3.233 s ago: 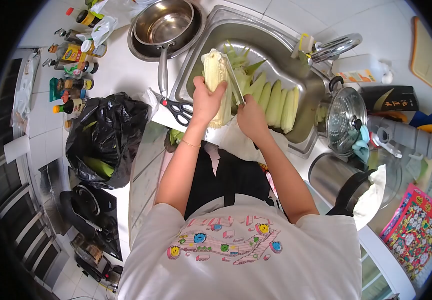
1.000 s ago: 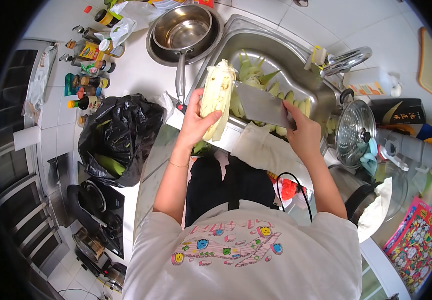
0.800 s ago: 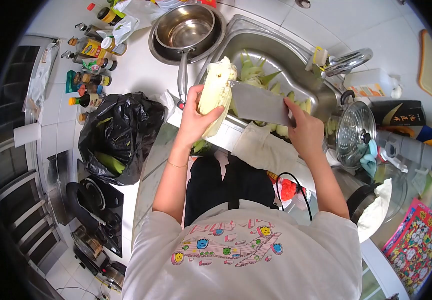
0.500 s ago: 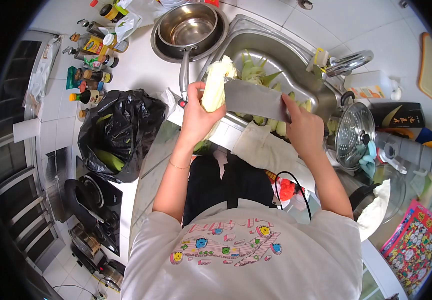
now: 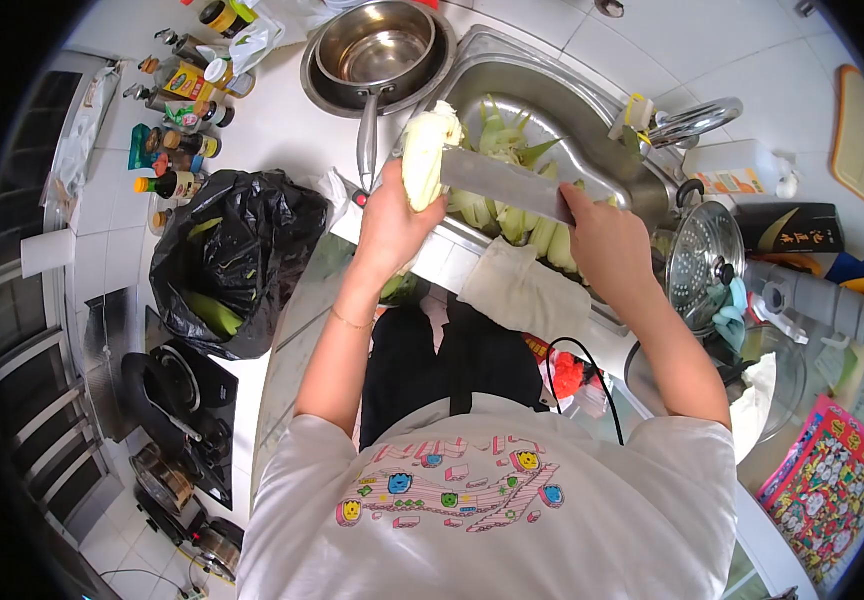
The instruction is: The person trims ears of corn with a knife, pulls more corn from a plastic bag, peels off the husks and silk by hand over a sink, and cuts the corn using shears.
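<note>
My left hand (image 5: 398, 222) is wrapped round a pale yellow-green oblong vegetable (image 5: 424, 160), held upright over the sink's near left edge. Its top end is whitish and ragged; its exact kind is unclear. In my right hand (image 5: 602, 240) is the handle end of a kitchen cleaver (image 5: 507, 186), fingers closed on it. The broad blade points left, and its tip end meets the vegetable's right side. Beneath the blade, several pale green pieces (image 5: 549, 238) and a splayed leafy piece (image 5: 500, 135) lie in the steel sink (image 5: 577, 115).
A black plastic bag (image 5: 262, 220) with green leaves inside stands left. Metal pans (image 5: 377, 55) sit behind my left hand. A cloth (image 5: 522, 290) hangs over the counter's front edge. Right of the sink are a glass lid (image 5: 702, 255) and the faucet (image 5: 697, 122). Bottles (image 5: 192, 80) line the left wall.
The cleaver's blade has tilted, its face now angled more edge-on, and its handle end sits slightly lower. The vegetable has shifted slightly left and up in my left hand.
</note>
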The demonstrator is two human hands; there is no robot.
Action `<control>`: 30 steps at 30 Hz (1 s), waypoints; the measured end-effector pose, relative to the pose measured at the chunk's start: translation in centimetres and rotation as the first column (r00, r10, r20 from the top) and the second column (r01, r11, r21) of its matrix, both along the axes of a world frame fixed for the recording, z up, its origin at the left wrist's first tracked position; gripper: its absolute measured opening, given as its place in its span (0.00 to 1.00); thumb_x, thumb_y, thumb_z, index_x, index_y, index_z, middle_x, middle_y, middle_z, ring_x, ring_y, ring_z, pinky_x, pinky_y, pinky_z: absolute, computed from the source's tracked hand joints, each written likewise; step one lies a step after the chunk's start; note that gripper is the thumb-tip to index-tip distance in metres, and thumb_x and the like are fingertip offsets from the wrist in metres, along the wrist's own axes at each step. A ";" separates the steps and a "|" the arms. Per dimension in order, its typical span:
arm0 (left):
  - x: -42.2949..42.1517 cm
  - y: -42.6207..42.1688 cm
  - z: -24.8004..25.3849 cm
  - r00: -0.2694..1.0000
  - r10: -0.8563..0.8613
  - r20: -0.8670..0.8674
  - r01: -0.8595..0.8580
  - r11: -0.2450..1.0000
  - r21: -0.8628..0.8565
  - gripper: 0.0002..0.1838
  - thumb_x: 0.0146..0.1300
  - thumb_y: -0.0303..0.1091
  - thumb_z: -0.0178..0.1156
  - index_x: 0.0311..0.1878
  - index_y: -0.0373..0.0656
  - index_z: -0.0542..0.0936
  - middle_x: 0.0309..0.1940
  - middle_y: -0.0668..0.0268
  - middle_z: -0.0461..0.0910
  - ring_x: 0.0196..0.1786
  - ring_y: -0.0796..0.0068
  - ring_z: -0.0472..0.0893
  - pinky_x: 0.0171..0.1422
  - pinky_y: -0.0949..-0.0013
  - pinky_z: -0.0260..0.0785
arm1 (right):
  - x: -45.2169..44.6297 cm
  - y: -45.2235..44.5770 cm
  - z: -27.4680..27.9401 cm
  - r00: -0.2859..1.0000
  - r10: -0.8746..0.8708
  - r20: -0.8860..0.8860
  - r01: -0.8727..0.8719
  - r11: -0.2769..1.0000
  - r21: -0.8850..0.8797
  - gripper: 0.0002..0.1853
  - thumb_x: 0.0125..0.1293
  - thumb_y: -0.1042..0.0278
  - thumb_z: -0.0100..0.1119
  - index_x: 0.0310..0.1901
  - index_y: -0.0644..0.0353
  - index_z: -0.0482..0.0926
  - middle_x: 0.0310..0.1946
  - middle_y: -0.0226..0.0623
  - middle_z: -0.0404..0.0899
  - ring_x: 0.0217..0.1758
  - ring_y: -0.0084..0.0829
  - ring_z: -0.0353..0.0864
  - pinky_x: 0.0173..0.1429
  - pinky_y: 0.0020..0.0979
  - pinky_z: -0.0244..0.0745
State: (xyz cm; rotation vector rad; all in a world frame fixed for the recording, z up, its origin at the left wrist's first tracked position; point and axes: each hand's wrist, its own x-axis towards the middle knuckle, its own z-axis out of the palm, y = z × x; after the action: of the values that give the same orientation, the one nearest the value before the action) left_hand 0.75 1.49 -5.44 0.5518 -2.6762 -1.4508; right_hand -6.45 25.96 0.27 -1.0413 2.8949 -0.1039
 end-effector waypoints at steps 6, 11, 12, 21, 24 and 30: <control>-0.1 0.3 0.1 0.985 -0.142 0.095 0.162 0.953 -0.256 0.26 0.56 0.35 0.65 0.50 0.30 0.64 0.36 0.40 0.80 0.41 0.41 0.81 0.46 0.52 0.73 | -0.3 -0.5 1.4 0.994 -0.062 0.095 0.043 0.980 0.193 0.04 0.57 0.75 0.54 0.34 0.62 0.77 0.24 0.44 0.82 0.27 0.43 0.84 0.30 0.41 0.78; -0.1 0.3 -0.2 0.955 -0.252 0.157 0.282 0.935 -0.213 0.25 0.56 0.35 0.64 0.46 0.26 0.63 0.33 0.38 0.79 0.39 0.39 0.80 0.46 0.50 0.73 | -0.5 0.3 -0.9 0.977 -0.060 0.207 0.022 0.983 0.182 0.04 0.57 0.76 0.54 0.33 0.64 0.77 0.25 0.45 0.82 0.29 0.47 0.84 0.33 0.42 0.79; -0.1 0.3 -0.5 0.959 -0.237 0.154 0.265 0.944 -0.198 0.25 0.56 0.35 0.64 0.46 0.26 0.63 0.33 0.38 0.79 0.39 0.39 0.80 0.46 0.50 0.73 | -0.4 0.3 -1.4 0.969 -0.059 0.239 0.021 0.987 0.160 0.04 0.57 0.76 0.53 0.33 0.64 0.77 0.25 0.46 0.82 0.29 0.47 0.84 0.33 0.42 0.80; -1.5 3.5 -2.1 0.999 0.023 -0.038 -0.031 0.972 -0.231 0.26 0.57 0.35 0.63 0.47 0.28 0.61 0.35 0.37 0.78 0.38 0.36 0.79 0.44 0.48 0.72 | 4.9 -4.9 -6.1 0.855 -0.377 0.357 0.432 0.897 -0.088 0.07 0.58 0.76 0.52 0.37 0.69 0.74 0.26 0.56 0.81 0.32 0.53 0.84 0.36 0.48 0.79; -1.8 4.3 -2.5 0.996 0.084 0.017 -0.080 0.981 -0.179 0.26 0.56 0.35 0.63 0.47 0.28 0.61 0.34 0.37 0.78 0.38 0.36 0.79 0.43 0.47 0.72 | 5.1 -5.2 -6.8 0.813 -0.364 0.455 0.471 0.870 -0.146 0.07 0.59 0.76 0.51 0.36 0.72 0.75 0.27 0.59 0.80 0.35 0.57 0.82 0.40 0.50 0.77; -2.6 5.3 -4.0 0.988 0.146 -0.048 -0.146 0.989 0.006 0.27 0.56 0.36 0.64 0.47 0.26 0.61 0.33 0.37 0.79 0.38 0.36 0.80 0.43 0.49 0.72 | 4.7 -5.3 -6.2 0.601 -0.275 0.751 0.648 0.718 -0.255 0.10 0.61 0.74 0.50 0.38 0.72 0.78 0.31 0.61 0.79 0.41 0.59 0.80 0.49 0.50 0.73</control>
State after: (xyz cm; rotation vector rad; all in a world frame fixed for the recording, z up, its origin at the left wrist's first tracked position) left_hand -1.83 6.81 -9.48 0.6874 -2.5385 -1.4094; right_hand -1.79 20.62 -5.89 -0.0867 2.3655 -1.0898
